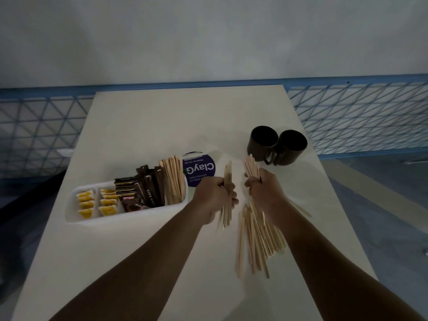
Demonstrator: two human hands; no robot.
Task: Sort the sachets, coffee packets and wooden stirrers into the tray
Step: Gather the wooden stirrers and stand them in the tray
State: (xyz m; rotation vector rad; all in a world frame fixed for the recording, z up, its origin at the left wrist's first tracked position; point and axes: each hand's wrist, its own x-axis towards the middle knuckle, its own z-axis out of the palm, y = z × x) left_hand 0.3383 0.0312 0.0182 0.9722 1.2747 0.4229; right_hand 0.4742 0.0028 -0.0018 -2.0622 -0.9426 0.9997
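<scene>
Left fingers (pixel 232 196): curled tight round a small stirrer bundle (pixel 228 173), upright.
Right fingers (pixel 251 183): clamped on a second bundle (pixel 251 163).
Loose stirrers (pixel 256 239): on counter (pixel 139 262) beneath right fingers.
Tray (pixel 71 206): just left of left fingers.

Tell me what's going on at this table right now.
A person is sorting drink supplies into a white tray. Their left grip holds a small bundle of stirrers, their right grip another, above a loose pile lying on the table. The tray already holds yellow sachets, brown coffee packets and more stirrers at its right end.
</scene>
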